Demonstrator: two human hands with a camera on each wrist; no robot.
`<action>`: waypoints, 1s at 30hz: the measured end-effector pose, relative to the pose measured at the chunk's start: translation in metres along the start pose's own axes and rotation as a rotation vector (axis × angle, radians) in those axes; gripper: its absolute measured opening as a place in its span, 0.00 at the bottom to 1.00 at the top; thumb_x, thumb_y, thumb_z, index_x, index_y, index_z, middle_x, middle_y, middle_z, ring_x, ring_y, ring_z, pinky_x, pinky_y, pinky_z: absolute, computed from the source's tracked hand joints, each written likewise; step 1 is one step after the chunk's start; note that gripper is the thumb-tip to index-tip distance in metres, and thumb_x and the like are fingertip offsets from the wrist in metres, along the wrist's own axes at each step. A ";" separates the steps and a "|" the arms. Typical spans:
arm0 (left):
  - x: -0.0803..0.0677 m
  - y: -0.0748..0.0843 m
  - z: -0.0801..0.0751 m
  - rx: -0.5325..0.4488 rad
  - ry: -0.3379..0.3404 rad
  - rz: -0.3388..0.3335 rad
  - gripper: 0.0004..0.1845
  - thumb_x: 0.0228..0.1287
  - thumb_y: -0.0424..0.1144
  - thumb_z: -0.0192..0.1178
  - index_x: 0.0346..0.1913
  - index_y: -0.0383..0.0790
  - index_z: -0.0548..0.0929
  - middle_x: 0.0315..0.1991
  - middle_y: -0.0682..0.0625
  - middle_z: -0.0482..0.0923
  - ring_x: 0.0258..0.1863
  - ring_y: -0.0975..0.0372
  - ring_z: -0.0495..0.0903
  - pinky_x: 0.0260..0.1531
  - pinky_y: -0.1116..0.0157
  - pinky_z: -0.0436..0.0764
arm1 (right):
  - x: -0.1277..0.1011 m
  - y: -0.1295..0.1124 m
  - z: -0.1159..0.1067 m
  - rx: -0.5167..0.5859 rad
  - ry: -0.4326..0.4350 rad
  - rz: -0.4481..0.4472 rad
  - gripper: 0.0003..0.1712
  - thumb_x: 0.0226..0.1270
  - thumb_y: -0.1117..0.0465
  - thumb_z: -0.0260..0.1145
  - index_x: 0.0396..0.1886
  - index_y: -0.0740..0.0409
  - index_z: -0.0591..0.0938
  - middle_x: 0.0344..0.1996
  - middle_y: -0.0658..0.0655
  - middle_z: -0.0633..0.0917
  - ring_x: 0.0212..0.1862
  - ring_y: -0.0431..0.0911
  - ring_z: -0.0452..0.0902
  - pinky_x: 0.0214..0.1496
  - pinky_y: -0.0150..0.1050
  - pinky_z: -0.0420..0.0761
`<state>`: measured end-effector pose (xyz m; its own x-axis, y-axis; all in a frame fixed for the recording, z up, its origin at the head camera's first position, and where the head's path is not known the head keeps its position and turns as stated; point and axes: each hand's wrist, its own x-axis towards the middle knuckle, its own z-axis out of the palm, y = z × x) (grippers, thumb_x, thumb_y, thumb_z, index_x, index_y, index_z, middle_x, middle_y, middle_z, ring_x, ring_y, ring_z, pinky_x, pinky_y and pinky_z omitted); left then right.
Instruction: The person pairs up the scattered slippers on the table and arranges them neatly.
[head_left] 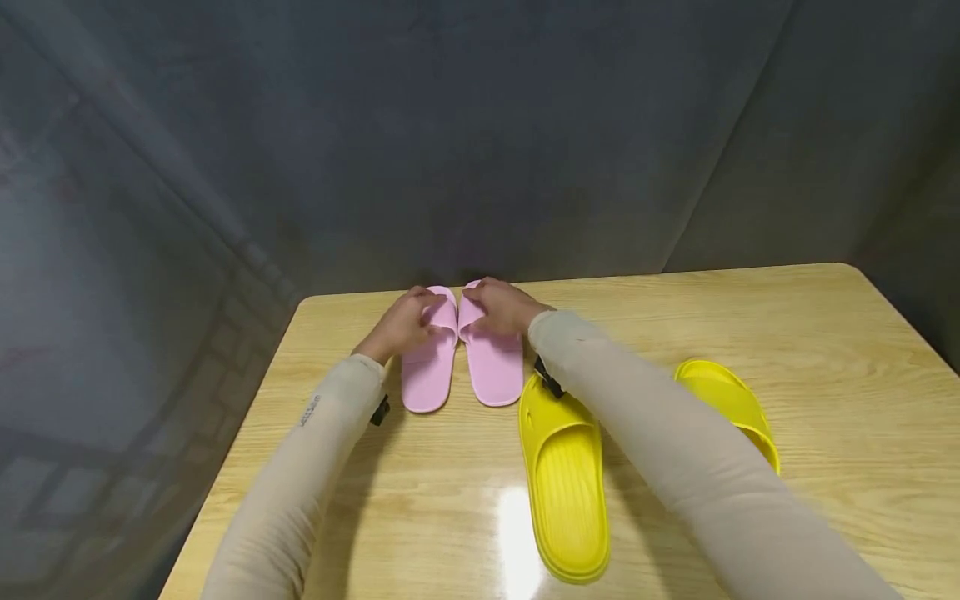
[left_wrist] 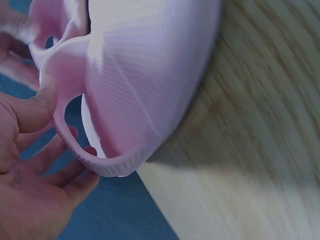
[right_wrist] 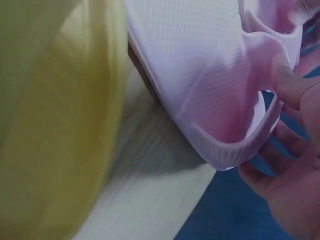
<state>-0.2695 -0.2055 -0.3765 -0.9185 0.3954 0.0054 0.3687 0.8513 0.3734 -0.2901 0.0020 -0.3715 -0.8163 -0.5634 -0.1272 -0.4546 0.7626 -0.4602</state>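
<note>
Two pink slippers lie side by side at the table's far edge, toes away from me and close together. My left hand (head_left: pixel 405 323) pinches the strap of the left pink slipper (head_left: pixel 426 383). In the left wrist view, the thumb presses the strap's edge and the fingers curl round its outer side. The right pink slipper (head_left: pixel 497 375) has its strap between the thumb and fingers of my right hand (head_left: pixel 510 307). The right wrist view shows this right thumb (right_wrist: pixel 285 75) on the strap's rim, with fingertips along its far side.
One yellow slipper (head_left: pixel 566 508) lies near my right forearm, its toe close to the right pink slipper's heel. Another yellow slipper (head_left: pixel 723 400) is partly hidden behind that forearm. The wooden table (head_left: pixel 420 517) ends at a dark grey cloth wall (head_left: pixel 525 150).
</note>
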 end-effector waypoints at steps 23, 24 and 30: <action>0.001 -0.014 0.005 -0.166 0.070 -0.135 0.34 0.47 0.37 0.79 0.61 0.40 0.82 0.60 0.40 0.78 0.61 0.46 0.76 0.68 0.51 0.70 | 0.011 0.003 0.018 0.078 0.001 0.050 0.41 0.63 0.52 0.73 0.74 0.49 0.68 0.72 0.52 0.72 0.75 0.49 0.64 0.79 0.43 0.59; 0.000 -0.014 0.005 -0.162 0.068 -0.144 0.34 0.48 0.37 0.79 0.62 0.40 0.82 0.60 0.40 0.78 0.62 0.46 0.76 0.69 0.52 0.70 | 0.011 0.003 0.018 0.083 0.001 0.055 0.41 0.62 0.52 0.73 0.74 0.49 0.68 0.72 0.51 0.72 0.75 0.49 0.64 0.79 0.43 0.59; -0.002 -0.016 0.004 -0.165 0.043 -0.166 0.32 0.52 0.39 0.77 0.63 0.43 0.81 0.63 0.42 0.78 0.65 0.47 0.74 0.71 0.52 0.68 | 0.010 0.000 0.016 0.091 -0.034 0.003 0.42 0.65 0.52 0.71 0.75 0.55 0.66 0.74 0.55 0.70 0.76 0.51 0.62 0.80 0.43 0.57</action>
<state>-0.2734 -0.2186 -0.3862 -0.9712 0.2365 -0.0303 0.1869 0.8340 0.5192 -0.2931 -0.0088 -0.3866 -0.8044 -0.5727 -0.1578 -0.4164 0.7331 -0.5378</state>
